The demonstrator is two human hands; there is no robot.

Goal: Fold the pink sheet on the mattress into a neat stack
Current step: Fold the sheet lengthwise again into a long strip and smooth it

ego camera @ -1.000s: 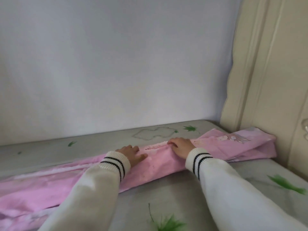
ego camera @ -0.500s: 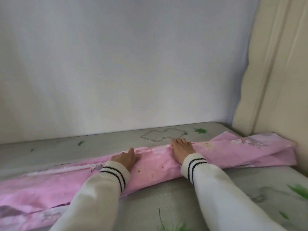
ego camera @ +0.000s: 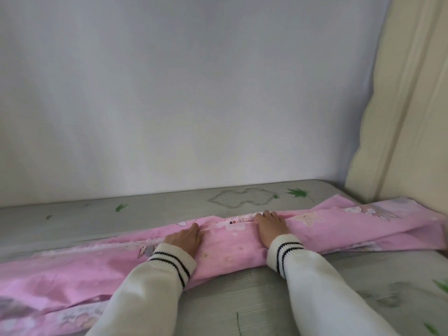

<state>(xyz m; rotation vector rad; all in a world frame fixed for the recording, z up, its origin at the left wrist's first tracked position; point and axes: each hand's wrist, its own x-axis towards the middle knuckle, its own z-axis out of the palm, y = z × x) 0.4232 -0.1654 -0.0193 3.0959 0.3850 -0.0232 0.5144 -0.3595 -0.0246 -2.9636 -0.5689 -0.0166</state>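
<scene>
- The pink sheet, folded into a long band, lies along the mattress's far edge.
- Left hand and right hand press flat, fingers spread, smoothing its far edge.
- Next, probably: fold the band end over end.

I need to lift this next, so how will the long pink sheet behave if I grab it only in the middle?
Probably floppy: the pink sheet lies wrinkled and limp on the mattress. Both ends would likely sag, and its loose layers may slip apart.
</scene>
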